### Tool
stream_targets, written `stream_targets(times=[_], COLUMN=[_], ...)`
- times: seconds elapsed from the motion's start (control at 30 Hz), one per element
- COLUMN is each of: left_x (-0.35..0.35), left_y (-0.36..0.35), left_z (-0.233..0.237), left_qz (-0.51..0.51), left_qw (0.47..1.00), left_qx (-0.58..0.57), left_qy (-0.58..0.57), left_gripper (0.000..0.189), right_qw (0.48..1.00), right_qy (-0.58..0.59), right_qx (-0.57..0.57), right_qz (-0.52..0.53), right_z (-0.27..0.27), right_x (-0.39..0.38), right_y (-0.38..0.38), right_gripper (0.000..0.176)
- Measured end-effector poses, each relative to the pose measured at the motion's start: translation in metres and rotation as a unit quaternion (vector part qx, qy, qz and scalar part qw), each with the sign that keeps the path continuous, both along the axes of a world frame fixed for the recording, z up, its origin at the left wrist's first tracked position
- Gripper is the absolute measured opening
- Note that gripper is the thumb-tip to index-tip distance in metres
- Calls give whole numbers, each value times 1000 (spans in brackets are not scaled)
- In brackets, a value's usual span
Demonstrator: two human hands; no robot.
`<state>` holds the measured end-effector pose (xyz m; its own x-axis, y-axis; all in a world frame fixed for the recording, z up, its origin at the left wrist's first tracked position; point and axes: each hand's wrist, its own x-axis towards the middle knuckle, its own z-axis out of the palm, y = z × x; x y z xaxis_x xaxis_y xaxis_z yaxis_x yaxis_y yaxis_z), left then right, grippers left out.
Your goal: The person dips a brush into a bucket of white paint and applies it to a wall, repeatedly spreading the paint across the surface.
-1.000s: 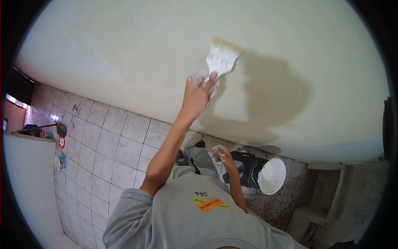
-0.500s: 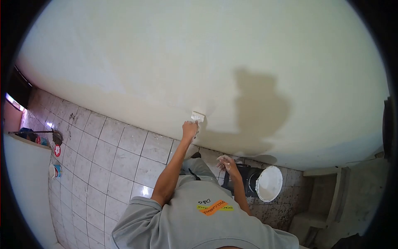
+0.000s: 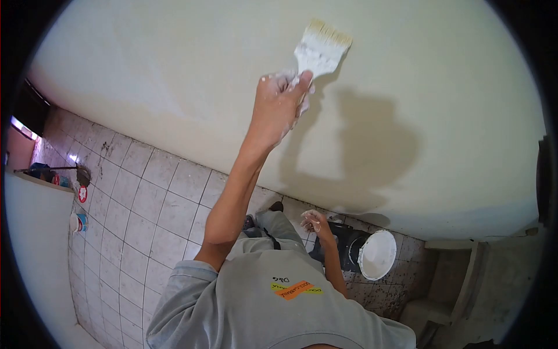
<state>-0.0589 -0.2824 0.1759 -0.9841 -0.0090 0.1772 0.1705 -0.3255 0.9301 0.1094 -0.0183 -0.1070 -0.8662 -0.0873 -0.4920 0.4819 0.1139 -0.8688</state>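
Observation:
My left hand [image 3: 279, 104], smeared with white paint, is closed around the handle of a wide paintbrush [image 3: 321, 49]. White paint coats the brush up to its pale yellowish bristles, which point upward against the cream wall [image 3: 221, 58]. Lower down, my right hand [image 3: 314, 221] hangs beside my body with its fingers loosely bent and apart, holding nothing I can see; it too has white paint on it. Just right of that hand is a white-lined bucket [image 3: 377, 255], with a black container [image 3: 343, 241] adjoining it.
Pale tiles [image 3: 148, 203] with stains cover the floor along the wall. On the far left, a small paint tub [image 3: 78, 222] stands near a low white partition [image 3: 35, 244]. A concrete ledge structure [image 3: 447, 279] is at the right. My shadow falls on the wall.
My left hand has risen with the paintbrush from low on the wall to much higher, and the brush now appears larger. My right hand has stayed nearly in place.

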Motion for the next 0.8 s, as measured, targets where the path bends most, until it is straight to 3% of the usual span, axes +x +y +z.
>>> stream_targets(times=[0.1, 0.17, 0.27, 0.4, 0.5, 0.53, 0.6, 0.67, 0.8], left_x=[-8, 2, 9, 14, 6, 4, 1, -2, 4], left_y=[17, 25, 37, 38, 36, 37, 32, 16, -10], left_z=[-78, -138, -261, -336, -336, -323, -263, -187, -72], left_qz=[55, 46, 79, 63, 49, 55, 68, 29, 31], left_qw=[997, 989, 971, 955, 946, 952, 959, 964, 980], left_qx=[-25, -27, -147, -139, -165, -126, -50, -113, -121], left_qy=[-41, -141, -170, -255, -275, -275, -272, -239, -155], left_gripper=[31, 45, 41, 36, 33, 33, 35, 31, 31], right_qw=[1000, 999, 999, 999, 1000, 1000, 1000, 1000, 1000], right_qy=[-18, -30, -46, -27, 2, 12, 8, 1, 24], right_qx=[8, 8, 7, 24, 11, 4, 11, 10, 4], right_qz=[-12, -17, -7, 5, 8, 9, 3, 1, -4], right_z=[-6, -14, -17, -15, -13, -12, -7, -10, -17], right_x=[1, 5, 8, -2, 0, -1, -4, 3, 2], right_y=[3, 7, 8, 7, 9, 9, 9, 8, 13], right_gripper=[24, 25, 24, 25, 25, 24, 25, 24, 23])
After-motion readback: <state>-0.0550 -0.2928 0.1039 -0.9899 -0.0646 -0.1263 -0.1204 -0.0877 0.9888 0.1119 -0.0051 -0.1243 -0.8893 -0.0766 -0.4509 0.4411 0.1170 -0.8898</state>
